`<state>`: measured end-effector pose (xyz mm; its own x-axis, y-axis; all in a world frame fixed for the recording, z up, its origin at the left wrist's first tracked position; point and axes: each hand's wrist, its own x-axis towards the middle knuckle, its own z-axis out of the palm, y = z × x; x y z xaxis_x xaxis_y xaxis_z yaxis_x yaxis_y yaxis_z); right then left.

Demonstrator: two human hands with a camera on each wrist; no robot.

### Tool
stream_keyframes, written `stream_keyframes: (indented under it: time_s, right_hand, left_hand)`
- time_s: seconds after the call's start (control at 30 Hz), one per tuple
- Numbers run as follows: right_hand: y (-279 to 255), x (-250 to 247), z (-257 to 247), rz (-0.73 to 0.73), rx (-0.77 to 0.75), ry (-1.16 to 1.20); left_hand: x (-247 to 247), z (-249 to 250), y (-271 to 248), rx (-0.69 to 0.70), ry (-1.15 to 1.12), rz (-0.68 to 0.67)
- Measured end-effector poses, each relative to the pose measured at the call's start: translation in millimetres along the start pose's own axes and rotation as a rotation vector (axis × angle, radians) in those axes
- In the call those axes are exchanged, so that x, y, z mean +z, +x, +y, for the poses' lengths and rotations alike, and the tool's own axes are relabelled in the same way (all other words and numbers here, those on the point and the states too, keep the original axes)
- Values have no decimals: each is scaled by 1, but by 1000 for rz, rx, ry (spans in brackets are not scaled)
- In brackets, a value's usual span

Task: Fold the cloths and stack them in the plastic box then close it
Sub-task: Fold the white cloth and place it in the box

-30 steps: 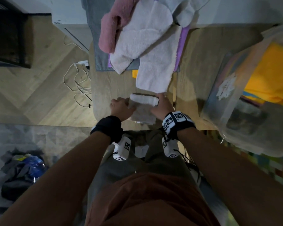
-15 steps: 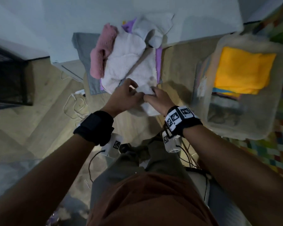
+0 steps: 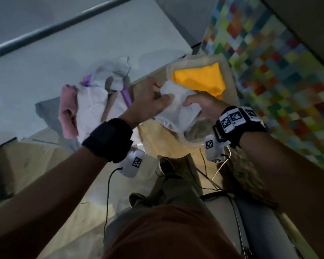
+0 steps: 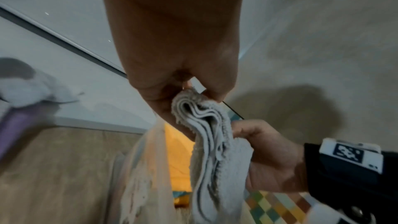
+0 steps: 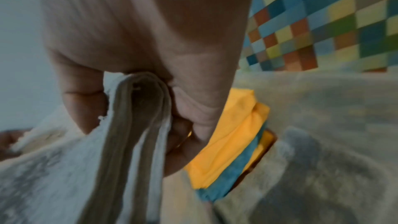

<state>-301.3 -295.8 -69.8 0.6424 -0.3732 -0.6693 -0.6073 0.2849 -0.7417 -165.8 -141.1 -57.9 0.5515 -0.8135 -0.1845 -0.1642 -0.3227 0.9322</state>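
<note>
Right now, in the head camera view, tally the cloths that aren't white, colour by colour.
Pink cloth: 1
Purple cloth: 1
Grey cloth: 1
Yellow cloth, in the plastic box: 1
Total: 4

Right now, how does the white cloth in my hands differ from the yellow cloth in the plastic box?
The white cloth is held in the air over the plastic box; the yellow cloth lies inside it. The white cloth is pinched by the left hand and right hand; nothing touches the yellow cloth. The white cloth looks fluffy, the yellow cloth smooth. Both are folded.
</note>
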Motion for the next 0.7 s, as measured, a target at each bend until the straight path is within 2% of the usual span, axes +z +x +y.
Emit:
stream_keyframes:
  time_s: [0.07,0.13,0.2,0.27,0.4,0.5,0.6,0.7]
  right_hand:
    - [1,-30,6,140,-5,27]
    - [6,-54,16,226,24,-56]
    - [12,-73,30,263,65,-177]
    - [24,-88,49,267,26,-273]
    - [49,-96,80,206,66,-450]
    - [60,-92,93,223,99,-594]
    - [68,-86,97,202,68,-714]
    - [68,-82,99,215,83,-841]
  left_hand:
    - [28,1,12,47,14,-72]
    - [54,-2,23,57,147,-198]
    - [75,-12,34,77,321,-338]
    - [96,-23,43,83,508,-478]
    - [128,-32,55,35,858,-504]
    - [142,-30,53,-8,950,-582]
    - [147,-31,53,-6,1118,-676]
    - [147,-31,53,-4,1117,-737]
